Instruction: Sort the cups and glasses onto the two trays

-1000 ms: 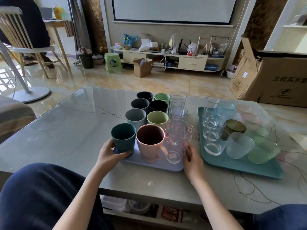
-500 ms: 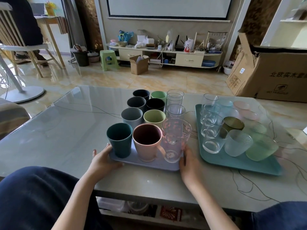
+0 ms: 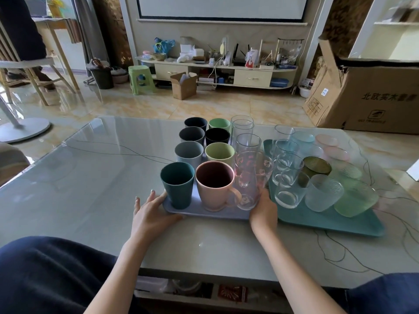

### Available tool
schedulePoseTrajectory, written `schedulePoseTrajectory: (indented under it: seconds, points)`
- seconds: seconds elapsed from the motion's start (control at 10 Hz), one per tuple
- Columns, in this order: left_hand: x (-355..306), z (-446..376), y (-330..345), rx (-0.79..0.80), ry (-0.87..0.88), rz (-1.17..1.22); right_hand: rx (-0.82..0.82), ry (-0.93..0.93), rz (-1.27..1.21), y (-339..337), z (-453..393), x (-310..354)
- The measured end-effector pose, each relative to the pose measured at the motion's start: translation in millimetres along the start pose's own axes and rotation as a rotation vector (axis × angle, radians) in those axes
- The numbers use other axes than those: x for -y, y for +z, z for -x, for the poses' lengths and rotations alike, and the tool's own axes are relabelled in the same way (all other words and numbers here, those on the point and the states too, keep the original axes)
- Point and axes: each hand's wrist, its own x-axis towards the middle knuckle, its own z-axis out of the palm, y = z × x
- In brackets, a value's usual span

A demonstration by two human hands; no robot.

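The lavender tray (image 3: 204, 211) of cups is gripped at its near corners by the left hand (image 3: 150, 210) and right hand (image 3: 263, 210), seemingly for final positioning beside the teal tray (image 3: 328, 220).

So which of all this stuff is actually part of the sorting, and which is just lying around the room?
Part of the job:
- lavender tray, held by left hand and right hand
- teal tray
- teal cup, pink mug, patterned glass
- clear tumblers, frosted glass

Just lying about:
- large cardboard box
- green stool
- TV cabinet
- wooden chair
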Motion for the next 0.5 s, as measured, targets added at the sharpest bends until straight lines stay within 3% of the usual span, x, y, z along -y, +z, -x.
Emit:
schedulePoseTrajectory:
  seconds: [0.2,0.3,0.5]
  points:
    - [-11.6,2.7,-3.1,-0.008,-0.038,-0.008,0.020,0.028,-0.051,0.4,-2.8,0.5]
    - [-14.0,4.6,-6.3,0.004,-0.059,-0.012,0.077,0.028,-0.226,-4.8,8.0,1.3]
    - [-2.9,-7.4,-7.8,0.210,-0.126,0.112,0.142,-0.007,-0.164,-21.4,27.9,-20.3]
